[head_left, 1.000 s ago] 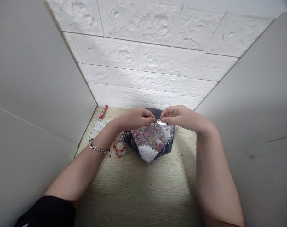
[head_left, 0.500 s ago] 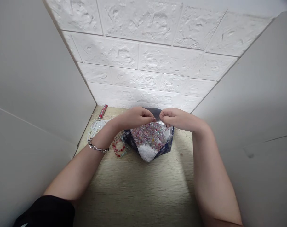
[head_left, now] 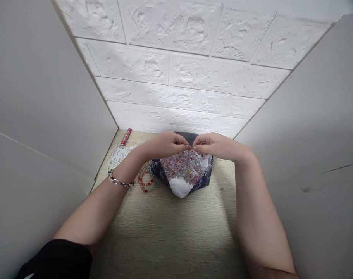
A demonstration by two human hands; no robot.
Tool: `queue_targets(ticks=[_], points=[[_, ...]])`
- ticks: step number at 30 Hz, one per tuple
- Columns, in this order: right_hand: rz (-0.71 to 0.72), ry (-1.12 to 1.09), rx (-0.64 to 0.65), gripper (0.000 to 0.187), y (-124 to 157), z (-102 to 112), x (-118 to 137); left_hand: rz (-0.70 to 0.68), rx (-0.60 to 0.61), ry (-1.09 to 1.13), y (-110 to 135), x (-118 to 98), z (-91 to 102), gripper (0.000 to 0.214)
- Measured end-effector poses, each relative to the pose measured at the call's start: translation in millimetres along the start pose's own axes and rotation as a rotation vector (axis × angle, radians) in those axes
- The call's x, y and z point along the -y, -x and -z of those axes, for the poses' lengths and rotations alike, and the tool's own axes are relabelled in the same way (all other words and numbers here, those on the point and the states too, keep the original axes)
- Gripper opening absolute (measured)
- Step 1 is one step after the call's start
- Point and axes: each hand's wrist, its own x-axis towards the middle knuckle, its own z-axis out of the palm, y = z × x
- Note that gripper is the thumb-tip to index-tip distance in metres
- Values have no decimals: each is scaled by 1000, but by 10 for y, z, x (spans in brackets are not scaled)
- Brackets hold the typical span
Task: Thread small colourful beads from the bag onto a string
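Above a dark blue bag (head_left: 204, 182) with white lining, my left hand (head_left: 170, 145) and my right hand (head_left: 214, 146) meet fingertip to fingertip. Thumb and forefinger of the left are pinched on a thin thread, of which hardly anything shows now. My right hand pinches at the same spot, against the left fingertips. Heaped in the opened bag are many small pink, clear and multicoloured beads (head_left: 183, 166), just under my hands. A silver chain bracelet (head_left: 120, 183) circles my left wrist.
Strands of white and clear beads (head_left: 118, 155) lie left of the bag, partly behind my left forearm. Red beaded loops (head_left: 145, 182) rest nearer the bag. A red tube (head_left: 126, 137) lies by the textured white wall (head_left: 176, 102). Grey panels (head_left: 48, 116) stand on both sides.
My right hand has moved slightly left, its fingertips now at the left hand's. The thread stretched between them before has almost vanished from sight. My left hand has hardly moved.
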Motion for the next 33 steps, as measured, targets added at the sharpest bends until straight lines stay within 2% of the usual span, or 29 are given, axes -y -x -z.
queue_targets(ticks=[8,15,19,24,30,33], points=[[24,55,-52,11,-36,-38,-14,13,20,-5,-2,41,14,38],[-57,119,-39,10,32,11,0,96,-16,131,24,99,79,65],[-117,139,-68,11,49,19,-21,127,-5,132,27,138,98,71],[-222,139,-216,15,21,45,-92,180,-14,81,33,129,119,66],[-372,127,-435,17,16,98,-162,147,95,59,44,133,136,44],[-403,131,-510,17,38,114,-189,127,112,52,47,158,144,38]])
